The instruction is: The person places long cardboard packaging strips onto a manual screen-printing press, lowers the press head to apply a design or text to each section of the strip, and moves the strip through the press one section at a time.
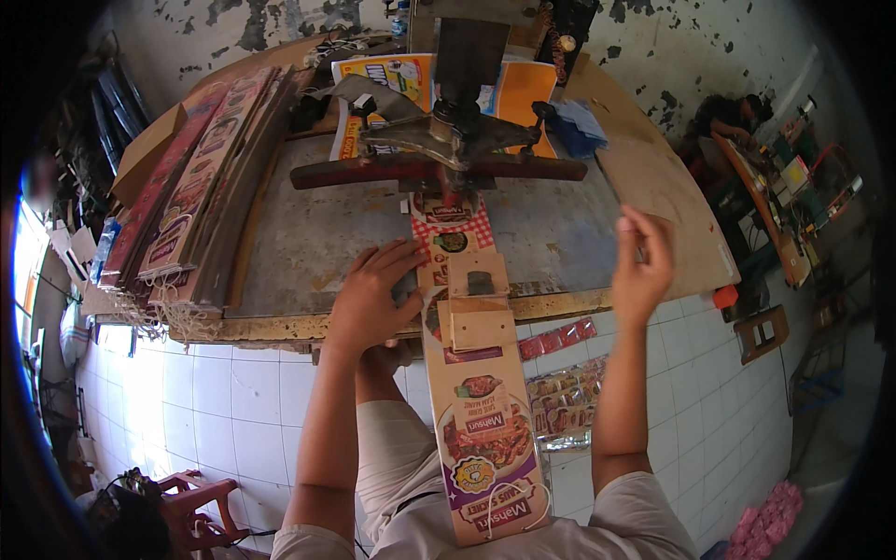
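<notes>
A long printed cardboard strip (490,397) runs from my lap up over the table edge and under the dark metal head of a press (457,140). My left hand (378,285) lies on the metal table top with its fingers spread, their tips at the strip's left edge. On the strip rests a plain brown cardboard piece (478,327) bearing a small dark block (480,283). Raised over the table's right side, my right hand (644,266) has curled fingers, thumb and forefinger close together; anything between them is too small to make out. White cord loops hang at the strip's near end.
Stacked printed strips (201,187) with cord ends fill the table's left side. A red plastic stool (201,509) stands at lower left. Shiny sachet strips (569,397) hang or lie below the table edge. A person (733,121) sits at another bench on the far right.
</notes>
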`<state>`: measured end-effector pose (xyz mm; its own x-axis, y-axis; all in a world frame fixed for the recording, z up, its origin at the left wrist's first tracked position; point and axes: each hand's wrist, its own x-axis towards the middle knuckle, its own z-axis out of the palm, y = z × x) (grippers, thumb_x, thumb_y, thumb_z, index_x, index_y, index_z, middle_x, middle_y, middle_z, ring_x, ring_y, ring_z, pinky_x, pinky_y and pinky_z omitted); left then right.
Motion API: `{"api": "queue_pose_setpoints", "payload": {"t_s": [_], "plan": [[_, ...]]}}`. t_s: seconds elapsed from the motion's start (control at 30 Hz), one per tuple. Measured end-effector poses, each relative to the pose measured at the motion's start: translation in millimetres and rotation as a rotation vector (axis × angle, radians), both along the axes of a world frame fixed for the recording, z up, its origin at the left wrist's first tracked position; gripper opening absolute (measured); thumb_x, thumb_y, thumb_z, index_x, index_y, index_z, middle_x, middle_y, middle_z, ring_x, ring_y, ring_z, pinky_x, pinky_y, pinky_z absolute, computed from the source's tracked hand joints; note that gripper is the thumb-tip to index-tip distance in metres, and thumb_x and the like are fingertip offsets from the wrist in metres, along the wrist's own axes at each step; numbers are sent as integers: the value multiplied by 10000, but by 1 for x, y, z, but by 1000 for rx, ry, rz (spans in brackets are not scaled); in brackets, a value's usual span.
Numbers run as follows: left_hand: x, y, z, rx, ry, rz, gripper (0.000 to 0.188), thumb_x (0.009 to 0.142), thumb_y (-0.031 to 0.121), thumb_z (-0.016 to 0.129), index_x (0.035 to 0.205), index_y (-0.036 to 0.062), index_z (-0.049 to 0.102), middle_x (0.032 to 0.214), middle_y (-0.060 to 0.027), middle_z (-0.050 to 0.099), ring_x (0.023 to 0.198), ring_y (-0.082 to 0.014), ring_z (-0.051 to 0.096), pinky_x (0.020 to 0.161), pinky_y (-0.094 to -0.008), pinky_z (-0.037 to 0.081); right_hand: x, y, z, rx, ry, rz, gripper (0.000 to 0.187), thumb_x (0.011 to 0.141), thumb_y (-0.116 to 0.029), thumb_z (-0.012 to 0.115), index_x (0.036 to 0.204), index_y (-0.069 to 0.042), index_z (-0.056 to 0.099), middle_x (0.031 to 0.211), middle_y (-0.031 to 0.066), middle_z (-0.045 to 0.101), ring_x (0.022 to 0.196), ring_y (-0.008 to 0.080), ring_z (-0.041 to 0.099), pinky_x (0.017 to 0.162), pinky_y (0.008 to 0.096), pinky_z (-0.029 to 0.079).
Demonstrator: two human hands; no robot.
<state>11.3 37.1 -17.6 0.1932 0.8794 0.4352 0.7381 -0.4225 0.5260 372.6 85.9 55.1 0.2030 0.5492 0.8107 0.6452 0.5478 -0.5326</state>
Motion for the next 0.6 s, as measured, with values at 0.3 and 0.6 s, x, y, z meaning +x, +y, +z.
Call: {"api": "queue_pose_setpoints", "payload": {"t_s": [0.3,0.6], "plan": [[-1,1,3,7,-19,-24,515,899,179,798,1403,74,783,1583,-116,701,1544,-338,591,1315,-537,413,-83,-14,-25,-380,-531,650,546,1136,-161,622,1678,-113,564,1415,112,750,1317,333,657,1171,483,474],[-1,1,-1,12,-8,-15,495,900,182,797,1382,69,791,1582,-132,699,1540,-346,592,1312,-532,417,-65,-23,-24,-442,-482,855,696,1132,-180,548,1800,-109,362,1594,101,696,1480,318,565,1289,503,342]]}}
